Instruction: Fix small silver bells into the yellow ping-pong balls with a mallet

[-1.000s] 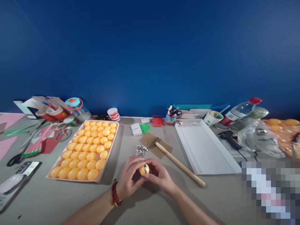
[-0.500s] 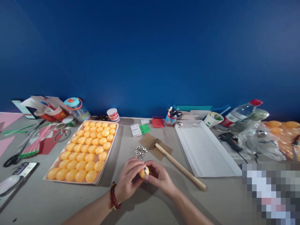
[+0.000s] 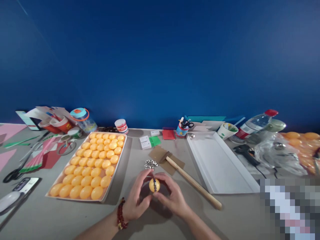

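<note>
An orange ping-pong ball (image 3: 151, 186) with a dark, silvery beaded band running over its middle is between my two hands, just above the table. My right hand (image 3: 173, 196) grips it, thumb at the lower edge and fingertips at the top. My left hand (image 3: 137, 196), with a red bead bracelet at the wrist, curves round the other side with thumb and fingertips at the ball's ends. A small heap of silver bells or beads (image 3: 151, 164) lies just beyond my fingers. To the right lies a wooden-handled hammer (image 3: 193, 181), its head on brown cardboard (image 3: 177, 164).
A shallow box of orange balls (image 3: 103, 196) stands on the left, a white tray (image 3: 212, 160) on the right. Small white boxes (image 3: 144, 142) and a pen cup (image 3: 181, 130) are at the back. A glue gun (image 3: 246, 154) and plastic bottle (image 3: 256, 125) lie farther right.
The ball has turned so its band faces up, running front to back. My left fingers have shifted from covering its side to its ends. The view has tipped slightly upward.
</note>
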### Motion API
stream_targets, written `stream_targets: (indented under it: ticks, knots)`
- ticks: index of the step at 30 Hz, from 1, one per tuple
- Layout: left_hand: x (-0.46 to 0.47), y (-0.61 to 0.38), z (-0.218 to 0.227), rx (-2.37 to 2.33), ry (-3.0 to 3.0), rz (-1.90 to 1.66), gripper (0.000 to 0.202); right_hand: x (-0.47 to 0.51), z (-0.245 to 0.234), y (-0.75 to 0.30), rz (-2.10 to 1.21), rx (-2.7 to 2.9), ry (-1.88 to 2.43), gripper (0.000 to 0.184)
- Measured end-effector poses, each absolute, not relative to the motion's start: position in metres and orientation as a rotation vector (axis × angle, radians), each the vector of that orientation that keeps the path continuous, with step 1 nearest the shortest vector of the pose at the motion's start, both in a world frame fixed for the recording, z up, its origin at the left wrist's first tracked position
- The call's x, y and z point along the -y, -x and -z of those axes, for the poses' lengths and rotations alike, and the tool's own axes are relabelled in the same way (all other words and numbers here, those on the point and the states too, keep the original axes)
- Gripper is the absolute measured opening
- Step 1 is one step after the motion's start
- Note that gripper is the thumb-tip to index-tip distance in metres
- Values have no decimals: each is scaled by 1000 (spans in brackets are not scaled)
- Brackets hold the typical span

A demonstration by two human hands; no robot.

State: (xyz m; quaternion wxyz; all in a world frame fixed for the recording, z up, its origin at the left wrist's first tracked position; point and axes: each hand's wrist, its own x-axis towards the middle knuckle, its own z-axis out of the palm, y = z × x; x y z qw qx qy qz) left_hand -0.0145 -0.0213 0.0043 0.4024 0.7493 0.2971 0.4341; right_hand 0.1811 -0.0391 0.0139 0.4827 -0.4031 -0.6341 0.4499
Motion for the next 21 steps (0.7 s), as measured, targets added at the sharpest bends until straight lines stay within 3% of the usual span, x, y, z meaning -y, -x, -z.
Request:
stream_targets:
  ticks: [6, 12, 21]
  knots:
    - [17, 9, -2, -670, -1470, -1026, 48, 38, -17, -179, -788, 1810, 975, 51]
    - [15, 8, -5, -821, -1629, -1076, 37, 44, -21, -182, -946, 1765, 966, 64]
    - [16, 13, -15, -858, -2329, -1045, 42, 39, -14, -174, -1439, 1256, 996, 32]
